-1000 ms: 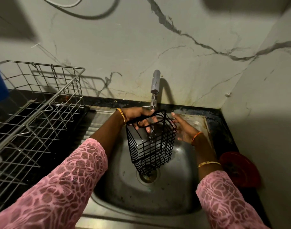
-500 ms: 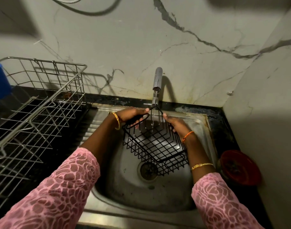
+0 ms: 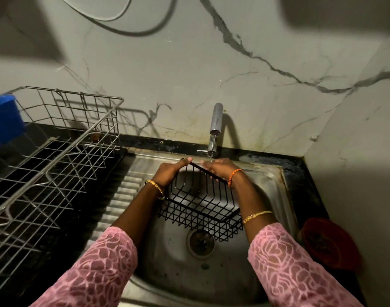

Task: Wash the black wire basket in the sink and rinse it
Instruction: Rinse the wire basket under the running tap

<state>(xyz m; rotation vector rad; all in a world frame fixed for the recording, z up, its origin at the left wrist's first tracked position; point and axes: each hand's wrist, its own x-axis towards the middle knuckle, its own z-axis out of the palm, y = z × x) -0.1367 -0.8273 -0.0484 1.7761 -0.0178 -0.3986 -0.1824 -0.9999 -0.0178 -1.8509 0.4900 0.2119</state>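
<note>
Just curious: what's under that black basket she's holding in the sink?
Below the black basket lies the bare steel sink with its round drain. The basket's lower edge overlaps the drain's top, hiding a little of it.

a black worktop (image 3: 300,171) runs along the foot of a marble-patterned wall. a steel sink (image 3: 276,196) is set into it, with a ribbed drainboard (image 3: 120,196) on its left and a round drain (image 3: 200,242) in the bowl floor. a tap (image 3: 215,125) rises at the far rim, and a thin stream of water falls from it. on the left part of the worktop stands a silver wire dish rack (image 3: 56,156), with a blue thing (image 3: 3,118) at its far left edge. right of the sink, near the side wall, sits a red bowl (image 3: 329,242).
</note>
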